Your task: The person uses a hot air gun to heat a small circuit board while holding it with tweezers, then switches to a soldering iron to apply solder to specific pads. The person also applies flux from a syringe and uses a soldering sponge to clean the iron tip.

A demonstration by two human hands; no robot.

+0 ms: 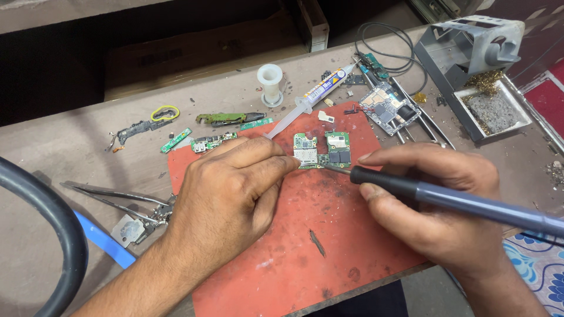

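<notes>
Red work mat (305,258): lies on the tabletop (53,141), nearest the viewer, scuffed and stained.

Left hand (226,194): rests on the mat, fingers (282,163) curled, their tips pressing the left edge of the green circuit board (322,149).

Right hand (437,205): fingers closed round the dark grip of a soldering iron (446,199); the iron's tip meets the board's lower edge.

Tweezers (111,199): left of the mat, beside a blue strip (106,242).

Flux syringe (311,97): beyond the board, lying slantwise, nozzle on the mat.

White solder spool (270,82): behind the syringe, upright.

Second board with metal shields (388,108): right of the syringe.

Iron stand (470,47): far right corner, with sponge tray (493,111).
</notes>
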